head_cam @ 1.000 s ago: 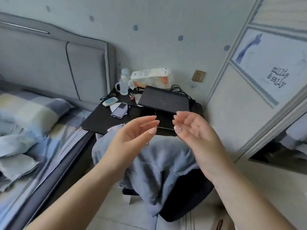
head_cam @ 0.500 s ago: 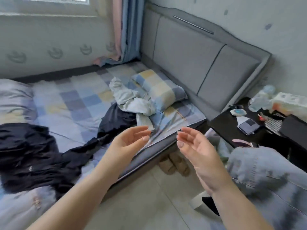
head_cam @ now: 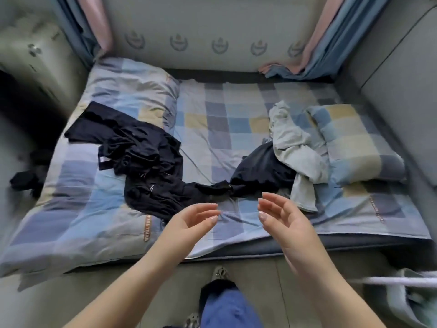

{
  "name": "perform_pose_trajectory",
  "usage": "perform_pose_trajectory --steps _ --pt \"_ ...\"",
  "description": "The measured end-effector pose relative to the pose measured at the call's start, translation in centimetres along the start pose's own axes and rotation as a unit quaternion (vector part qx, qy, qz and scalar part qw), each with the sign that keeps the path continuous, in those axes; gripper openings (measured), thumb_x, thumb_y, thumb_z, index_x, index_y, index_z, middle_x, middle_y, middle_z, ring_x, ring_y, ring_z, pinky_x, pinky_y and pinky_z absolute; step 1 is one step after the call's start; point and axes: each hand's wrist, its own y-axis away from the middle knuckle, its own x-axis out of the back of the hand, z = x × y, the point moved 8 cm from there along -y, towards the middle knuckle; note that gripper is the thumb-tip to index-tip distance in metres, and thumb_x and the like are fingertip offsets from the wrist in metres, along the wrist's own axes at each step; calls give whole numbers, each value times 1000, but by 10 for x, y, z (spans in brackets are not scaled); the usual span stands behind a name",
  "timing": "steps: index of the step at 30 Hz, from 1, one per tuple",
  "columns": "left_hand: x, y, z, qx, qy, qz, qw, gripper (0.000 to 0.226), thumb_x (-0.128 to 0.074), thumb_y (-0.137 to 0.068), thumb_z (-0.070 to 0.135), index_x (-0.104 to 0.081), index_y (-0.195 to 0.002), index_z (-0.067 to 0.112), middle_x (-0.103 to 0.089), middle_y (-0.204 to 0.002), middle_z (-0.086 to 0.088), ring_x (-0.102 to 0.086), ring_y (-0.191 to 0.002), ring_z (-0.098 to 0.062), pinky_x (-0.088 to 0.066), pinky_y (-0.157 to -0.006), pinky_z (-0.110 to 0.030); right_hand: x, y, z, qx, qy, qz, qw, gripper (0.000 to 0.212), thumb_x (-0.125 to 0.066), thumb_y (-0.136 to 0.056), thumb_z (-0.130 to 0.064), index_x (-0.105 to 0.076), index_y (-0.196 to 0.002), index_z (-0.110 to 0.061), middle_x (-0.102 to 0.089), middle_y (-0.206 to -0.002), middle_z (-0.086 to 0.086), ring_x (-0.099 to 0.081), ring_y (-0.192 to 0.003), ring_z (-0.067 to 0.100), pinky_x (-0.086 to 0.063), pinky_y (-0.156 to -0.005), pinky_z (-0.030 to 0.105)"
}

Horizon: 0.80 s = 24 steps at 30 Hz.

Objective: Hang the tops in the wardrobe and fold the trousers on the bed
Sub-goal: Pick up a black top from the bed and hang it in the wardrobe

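From the head view, both hands hang empty over the near edge of the checked blue-and-yellow bed (head_cam: 212, 129): the left hand (head_cam: 189, 221) and right hand (head_cam: 281, 216) face each other, fingers relaxed and loosely spread, seemingly poised to choose. At ten o'clock of them lies a crumpled black garment heap (head_cam: 142, 159); at one o'clock a dark navy garment (head_cam: 262, 169) sits partly under a pale grey-green top (head_cam: 295, 147), beside the checked pillow (head_cam: 359, 140).

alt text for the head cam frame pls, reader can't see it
Two empty hands, left hand and right hand, hover open above the near edge of a checked bed. On it lie a crumpled dark pile, a dark garment partly under a pale grey one, and a pillow at right.
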Motion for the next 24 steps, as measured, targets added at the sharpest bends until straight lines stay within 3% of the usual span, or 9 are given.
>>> perform_pose_trajectory --steps 8,14,18,24 --pt "61 -76 1 48 18 128 990 22 -62 -91 20 -65 -112 27 -71 -108 15 -64 -103 0 -49 -77 -12 -38 -143 20 -55 29 -97 993 26 -64 -88 -13 -61 -107 -31 -65 -112 -7 -62 -99 -3 -48 -72 12" --pt "126 -114 -19 112 87 231 962 20 -64 -89 22 -67 -108 26 -72 -106 9 -67 -99 -5 -49 -88 -28 -94 -216 46 -87 82 -178 977 28 -66 -87 -15 -62 -107 -33 -66 -107 -13 -62 -95 -8 -48 -70 6" --pt "170 -139 -42 144 121 270 944 18 -63 -90 19 -67 -106 23 -71 -108 2 -68 -98 -9 -46 -97 -35 -129 -251 74 -121 114 -216 962 27 -66 -86 -8 -63 -101 -31 -69 -100 -11 -63 -93 -8 -49 -71 8" --pt "239 -183 -92 183 149 281 930 17 -61 -91 18 -67 -106 23 -74 -101 7 -68 -98 -8 -46 -96 -33 -187 -307 121 -153 159 -221 950 26 -67 -86 -13 -63 -102 -32 -67 -104 -14 -61 -95 -10 -48 -78 11"
